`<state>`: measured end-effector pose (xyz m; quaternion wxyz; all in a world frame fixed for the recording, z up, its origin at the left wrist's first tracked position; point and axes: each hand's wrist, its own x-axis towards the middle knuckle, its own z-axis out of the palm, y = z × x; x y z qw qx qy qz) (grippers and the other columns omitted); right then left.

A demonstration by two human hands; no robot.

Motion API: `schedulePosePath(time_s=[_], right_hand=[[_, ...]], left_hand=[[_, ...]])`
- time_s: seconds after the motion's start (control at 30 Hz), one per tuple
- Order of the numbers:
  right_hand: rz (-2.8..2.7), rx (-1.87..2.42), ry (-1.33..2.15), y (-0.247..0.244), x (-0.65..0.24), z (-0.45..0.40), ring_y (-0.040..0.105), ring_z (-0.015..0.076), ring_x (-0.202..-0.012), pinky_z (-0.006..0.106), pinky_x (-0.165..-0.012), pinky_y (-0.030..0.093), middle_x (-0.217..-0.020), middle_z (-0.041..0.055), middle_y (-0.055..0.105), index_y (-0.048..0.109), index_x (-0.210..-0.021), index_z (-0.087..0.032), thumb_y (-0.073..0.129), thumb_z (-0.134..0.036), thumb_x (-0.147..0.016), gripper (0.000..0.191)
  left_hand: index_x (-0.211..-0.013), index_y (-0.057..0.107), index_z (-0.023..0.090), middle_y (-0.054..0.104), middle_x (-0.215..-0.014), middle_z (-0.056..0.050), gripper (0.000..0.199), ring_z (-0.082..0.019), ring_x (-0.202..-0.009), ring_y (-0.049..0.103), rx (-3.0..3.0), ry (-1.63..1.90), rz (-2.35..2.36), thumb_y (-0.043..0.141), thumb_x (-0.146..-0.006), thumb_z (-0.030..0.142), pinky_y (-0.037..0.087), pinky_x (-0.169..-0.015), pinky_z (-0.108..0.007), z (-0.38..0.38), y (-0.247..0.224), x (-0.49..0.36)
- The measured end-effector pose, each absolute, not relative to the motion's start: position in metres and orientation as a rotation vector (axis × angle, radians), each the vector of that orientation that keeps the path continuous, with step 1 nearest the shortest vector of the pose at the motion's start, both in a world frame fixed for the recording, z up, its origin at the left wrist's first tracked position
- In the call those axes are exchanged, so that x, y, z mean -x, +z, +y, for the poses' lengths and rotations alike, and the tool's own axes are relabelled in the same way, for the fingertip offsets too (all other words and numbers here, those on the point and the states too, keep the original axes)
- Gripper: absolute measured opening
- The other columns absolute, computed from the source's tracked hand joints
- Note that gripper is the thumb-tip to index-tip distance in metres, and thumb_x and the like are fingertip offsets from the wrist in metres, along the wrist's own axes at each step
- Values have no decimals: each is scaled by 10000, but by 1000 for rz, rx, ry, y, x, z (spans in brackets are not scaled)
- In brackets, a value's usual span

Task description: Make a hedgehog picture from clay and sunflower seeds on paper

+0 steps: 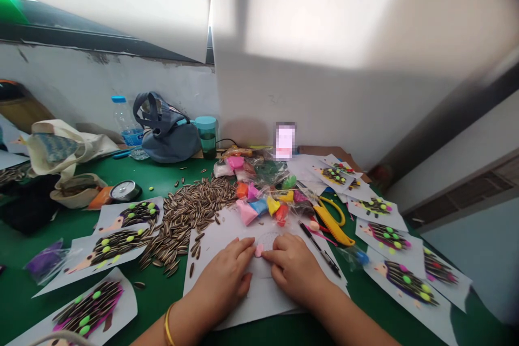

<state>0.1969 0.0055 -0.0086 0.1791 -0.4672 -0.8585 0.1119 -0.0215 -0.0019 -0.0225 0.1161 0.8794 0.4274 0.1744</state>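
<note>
A small piece of pink clay point(258, 251) lies on a white sheet of paper point(251, 300), over a faint drawn outline point(268, 238). My left hand point(225, 273) rests on the paper with its fingers stretched forward, the tips at the clay's left edge. From the right, my right hand point(295, 267) reaches in, its index fingertip pressing at the clay's right side while its other fingers are bent. Neither hand is wrapped round anything. Right of my right hand, a black pen point(322, 251) lies across the paper.
Sunflower seeds point(194, 205) are heaped at left. Bagged coloured clay point(261, 206) and yellow-handled scissors point(333, 221) lie beyond the paper. Seed-covered hedgehog pictures point(403, 281) line both sides. A teal-lidded cup point(207, 138), a blue bag point(168, 132) and a bottle point(125, 124) stand by the wall.
</note>
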Motion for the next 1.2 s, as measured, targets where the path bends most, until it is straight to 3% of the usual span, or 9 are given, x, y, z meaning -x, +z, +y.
schedulePosePath(time_s=[0.17, 0.43, 0.73, 1.2], right_hand=[[-2399, 1304, 317, -8, -196, 5, 530, 203, -836, 344, -767, 350, -871, 42, 626, 721, -1121, -260, 585, -86, -785, 402], [-2430, 1307, 294, -8, -197, 5, 530, 204, -828, 346, -758, 344, -829, 32, 622, 754, -989, -274, 605, -88, -766, 326], [-2417, 1312, 316, -10, -197, 6, 539, 206, -836, 348, -774, 362, -857, 39, 633, 726, -1104, -267, 581, -79, -781, 401], [-2399, 1329, 372, -12, -197, 7, 554, 208, -845, 345, -782, 378, -861, 38, 639, 723, -1117, -264, 571, -81, -798, 398]], left_hand=[[-1324, 534, 187, 573, -1401, -115, 589, -292, -1261, 564, -2588, 519, 1253, 561, -751, 54, 489, -1071, -502, -2, -24, 22], [-1326, 542, 190, 576, -1400, -118, 592, -293, -1261, 567, -2562, 520, 1249, 560, -750, 51, 486, -1072, -509, -2, -22, 21], [-1323, 542, 184, 579, -1395, -122, 596, -298, -1256, 570, -2555, 529, 1243, 567, -744, 46, 488, -1068, -522, -2, -22, 21], [-1319, 547, 191, 586, -1389, -123, 584, -295, -1254, 575, -2562, 520, 1241, 562, -751, 57, 496, -1062, -499, -2, -20, 21]])
